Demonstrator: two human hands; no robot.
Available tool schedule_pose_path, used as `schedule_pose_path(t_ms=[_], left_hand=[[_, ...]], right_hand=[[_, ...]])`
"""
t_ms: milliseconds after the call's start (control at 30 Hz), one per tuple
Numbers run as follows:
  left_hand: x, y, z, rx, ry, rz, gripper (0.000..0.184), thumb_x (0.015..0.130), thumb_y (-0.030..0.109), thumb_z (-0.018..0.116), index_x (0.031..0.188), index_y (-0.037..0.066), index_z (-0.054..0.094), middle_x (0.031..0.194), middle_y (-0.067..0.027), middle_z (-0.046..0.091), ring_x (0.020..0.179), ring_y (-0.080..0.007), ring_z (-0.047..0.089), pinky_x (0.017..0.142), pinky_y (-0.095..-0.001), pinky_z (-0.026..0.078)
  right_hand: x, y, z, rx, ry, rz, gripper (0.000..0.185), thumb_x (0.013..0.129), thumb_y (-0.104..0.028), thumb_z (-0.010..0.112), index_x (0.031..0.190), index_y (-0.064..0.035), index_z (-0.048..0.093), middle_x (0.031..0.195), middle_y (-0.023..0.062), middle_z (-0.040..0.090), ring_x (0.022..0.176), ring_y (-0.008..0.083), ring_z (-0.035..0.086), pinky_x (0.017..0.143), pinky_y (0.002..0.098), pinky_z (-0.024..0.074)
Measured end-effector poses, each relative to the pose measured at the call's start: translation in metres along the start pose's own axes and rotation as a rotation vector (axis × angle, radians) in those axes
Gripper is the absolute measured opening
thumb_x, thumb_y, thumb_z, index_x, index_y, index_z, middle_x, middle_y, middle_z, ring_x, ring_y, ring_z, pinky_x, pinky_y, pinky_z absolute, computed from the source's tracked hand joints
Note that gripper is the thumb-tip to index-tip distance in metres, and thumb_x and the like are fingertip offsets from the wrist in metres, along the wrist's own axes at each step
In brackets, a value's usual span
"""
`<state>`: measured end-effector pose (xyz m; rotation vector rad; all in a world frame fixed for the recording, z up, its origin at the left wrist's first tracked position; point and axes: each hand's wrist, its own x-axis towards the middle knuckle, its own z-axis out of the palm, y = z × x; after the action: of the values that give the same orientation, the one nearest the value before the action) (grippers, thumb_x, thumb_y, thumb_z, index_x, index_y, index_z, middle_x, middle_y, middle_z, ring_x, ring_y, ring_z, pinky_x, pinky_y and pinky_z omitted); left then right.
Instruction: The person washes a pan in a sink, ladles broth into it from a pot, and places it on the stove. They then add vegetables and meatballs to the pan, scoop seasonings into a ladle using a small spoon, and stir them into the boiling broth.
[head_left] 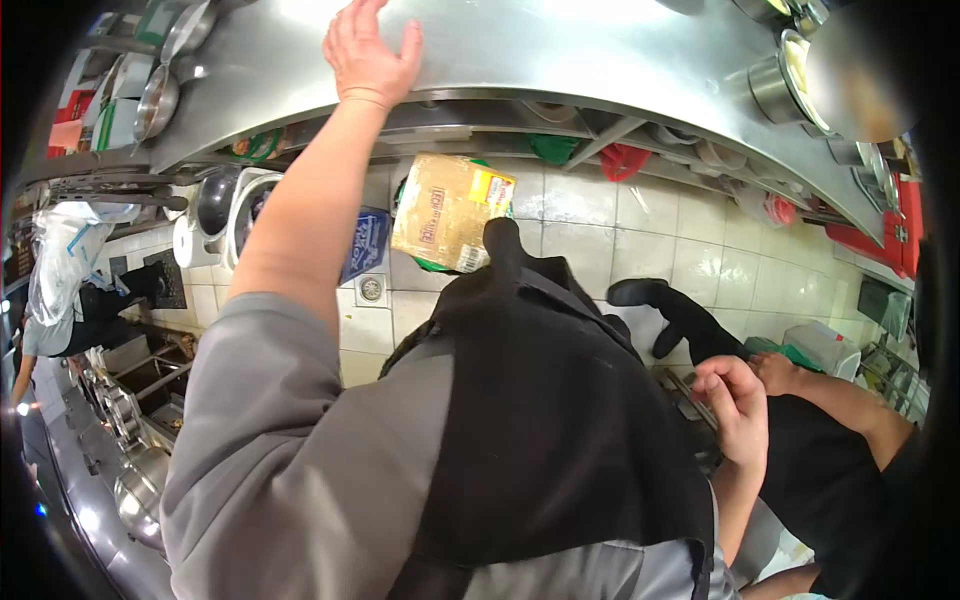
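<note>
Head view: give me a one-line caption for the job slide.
Left hand at the steel counter, right hand loosely curled, cardboard box below.

Single head-worn view from above, close over the torso, facing steeply down.

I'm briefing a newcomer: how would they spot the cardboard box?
Start at the long steel counter. Look down to the tiled floor along its near edge. The box is tan, with red print and a yellow label, unlike the blue container beside it.
</note>
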<state>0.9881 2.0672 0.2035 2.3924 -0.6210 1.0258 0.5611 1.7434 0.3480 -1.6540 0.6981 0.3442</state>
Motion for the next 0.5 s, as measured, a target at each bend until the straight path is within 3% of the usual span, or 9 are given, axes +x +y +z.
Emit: schedule_pose_path(t_ms=[267, 400, 467, 500], left_hand=[[-0.006, -0.001, 0.005, 0.103, -0.07, -0.121, 0.052, 0.085, 0.034, 0.064, 0.126, 0.005, 0.052, 0.133, -0.0205, 0.048, 0.127, -0.0396, 0.04, 0.109, -0.051, 0.029], [-0.005, 0.006, 0.0, 0.078, -0.053, -0.152, 0.051, 0.083, 0.03, 0.065, 0.126, 0.005, 0.051, 0.137, -0.0201, 0.044, 0.129, -0.0396, 0.037, 0.109, -0.0507, 0.027], [-0.005, 0.006, -0.001, 0.059, -0.068, -0.18, 0.052, 0.082, 0.03, 0.066, 0.125, 0.005, 0.051, 0.137, -0.0194, 0.044, 0.129, -0.0397, 0.037, 0.109, -0.0512, 0.027], [-0.006, 0.006, -0.001, 0.053, -0.069, -0.19, 0.053, 0.082, 0.031, 0.066, 0.125, 0.005, 0.051, 0.137, -0.0191, 0.044, 0.129, -0.0397, 0.037, 0.109, -0.0514, 0.027]], right_hand=[[0.013, 0.038, -0.011, 0.02, -0.058, 0.078, 0.006, 0.092, -0.004, 0.056, 0.094, -0.0005, 0.061, 0.081, 0.0003, 0.062, 0.073, 0.0085, 0.059, 0.068, 0.0238, 0.0488], [0.014, 0.05, -0.028, -0.131, 0.037, 0.046, 0.017, 0.092, -0.019, 0.065, 0.091, -0.0012, 0.064, 0.072, -0.0018, 0.062, 0.067, 0.0063, 0.056, 0.061, 0.0229, 0.0458], [0.016, 0.059, -0.038, -0.067, 0.026, -0.007, 0.01, 0.092, -0.01, 0.061, 0.092, 0.0, 0.063, 0.076, 0.0013, 0.064, 0.07, 0.0081, 0.059, 0.065, 0.0241, 0.0488], [0.017, 0.059, -0.043, -0.131, 0.029, -0.012, 0.013, 0.092, -0.012, 0.061, 0.095, -0.0001, 0.063, 0.078, 0.002, 0.065, 0.073, 0.009, 0.06, 0.068, 0.0248, 0.0494]])
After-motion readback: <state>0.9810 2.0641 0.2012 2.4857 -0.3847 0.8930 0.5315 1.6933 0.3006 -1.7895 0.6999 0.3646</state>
